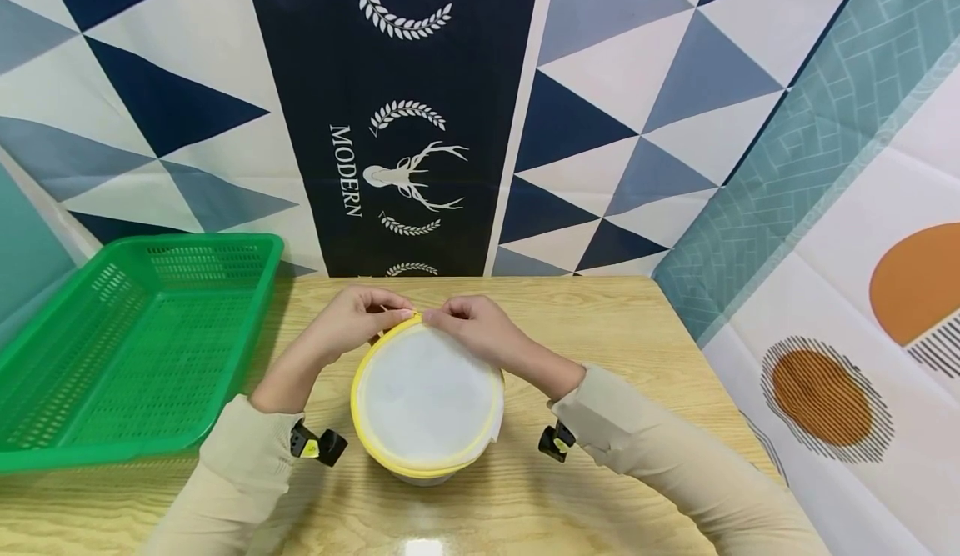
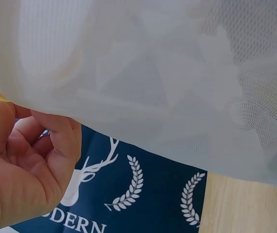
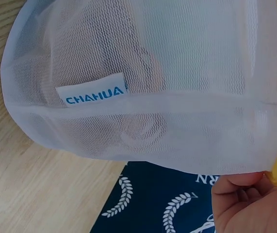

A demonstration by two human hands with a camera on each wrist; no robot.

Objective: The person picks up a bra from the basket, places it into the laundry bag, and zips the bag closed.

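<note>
A round white mesh laundry bag (image 1: 431, 393) with a yellow zipper (image 1: 358, 398) around its top stands on the table between the hands. My left hand (image 1: 348, 323) pinches the zipper edge at the far side of the rim. Right beside it, my right hand (image 1: 483, 331) pinches the same rim between thumb and curled fingers. In the left wrist view, the fingers of the left hand (image 2: 31, 160) curl under the yellow edge. The right wrist view shows a white label (image 3: 93, 91) reading CHAHUA on the mesh side. Whatever is inside the bag cannot be made out.
A green plastic basket (image 1: 266, 289) with perforated walls stands at the left. The wooden table (image 1: 615, 348) ends at a patterned cloth backdrop (image 1: 405, 64) behind and another patterned cloth (image 1: 795, 314) at the right. Each wrist wears a small black camera.
</note>
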